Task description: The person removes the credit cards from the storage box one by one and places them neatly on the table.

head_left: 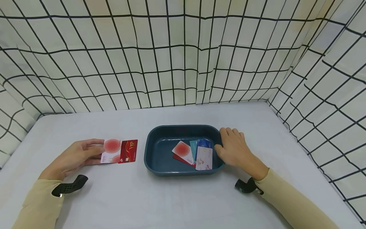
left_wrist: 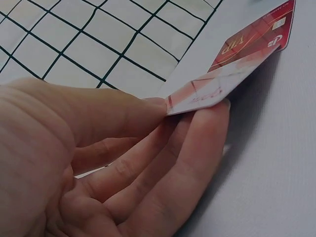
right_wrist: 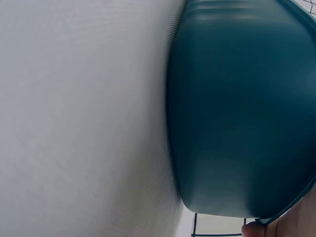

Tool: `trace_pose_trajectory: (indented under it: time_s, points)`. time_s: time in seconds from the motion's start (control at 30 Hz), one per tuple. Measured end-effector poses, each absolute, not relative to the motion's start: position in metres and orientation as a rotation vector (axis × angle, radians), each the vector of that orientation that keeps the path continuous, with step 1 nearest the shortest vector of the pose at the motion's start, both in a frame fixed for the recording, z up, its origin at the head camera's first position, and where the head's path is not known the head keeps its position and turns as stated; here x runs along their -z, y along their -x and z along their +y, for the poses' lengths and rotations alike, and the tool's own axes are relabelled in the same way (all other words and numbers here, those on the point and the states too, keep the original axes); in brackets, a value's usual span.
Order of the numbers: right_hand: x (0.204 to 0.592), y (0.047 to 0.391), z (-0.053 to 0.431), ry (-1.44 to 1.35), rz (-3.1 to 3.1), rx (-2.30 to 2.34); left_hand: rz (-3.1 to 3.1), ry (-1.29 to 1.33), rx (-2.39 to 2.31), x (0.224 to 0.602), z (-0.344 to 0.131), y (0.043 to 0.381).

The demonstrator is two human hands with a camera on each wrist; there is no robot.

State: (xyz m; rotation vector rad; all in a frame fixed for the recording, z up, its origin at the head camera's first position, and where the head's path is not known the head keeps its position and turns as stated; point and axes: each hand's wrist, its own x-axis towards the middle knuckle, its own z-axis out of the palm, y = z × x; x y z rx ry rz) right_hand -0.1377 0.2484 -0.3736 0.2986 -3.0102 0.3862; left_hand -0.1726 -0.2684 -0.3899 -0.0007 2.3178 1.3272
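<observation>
In the head view my left hand [head_left: 78,156] pinches a white card with red circles [head_left: 111,148] by its left end, thumb on top and fingers below. A red VIP card [head_left: 130,151] sits at the right end of that white card, overlapping or touching it. The left wrist view has the white card [left_wrist: 207,91] tilted up off the table at the fingers, with the VIP card [left_wrist: 256,37] beyond. My right hand [head_left: 235,149] grips the right rim of a dark teal tray [head_left: 157,167], its thumb on the inner side.
Inside the tray, towards the right, several cards overlap: a white one with a red circle [head_left: 183,152], a red one beneath, teal and blue [head_left: 204,143] ones, and a pale pink one [head_left: 204,160]. A black wire grid [head_left: 184,46] stands behind the white table [head_left: 171,203].
</observation>
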Motion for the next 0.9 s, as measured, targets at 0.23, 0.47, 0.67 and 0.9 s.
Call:
trace_pose_trajectory:
  time_s: [0.23,0.47,0.67,0.9]
  points:
    - [0.3738,0.1380,0.2483,-0.300,-3.011,-0.386,2.326,0.002,-1.307,0.3892,-0.2703,0.1701]
    - [0.3739,0.1380,0.2483,-0.300,-3.011,-0.395,2.331,-0.005,-1.288,0.3894,-0.2726,0.1694]
    - [0.3746,0.1380,0.2486,-0.300,-3.009,-0.395,2.366,-0.017,-1.278,0.3907,-0.2730,0.1702]
    - [0.3749,0.1383,0.2489,-0.303,-3.011,-0.396,2.388,-0.008,-1.275,0.3911,-0.2709,0.1697]
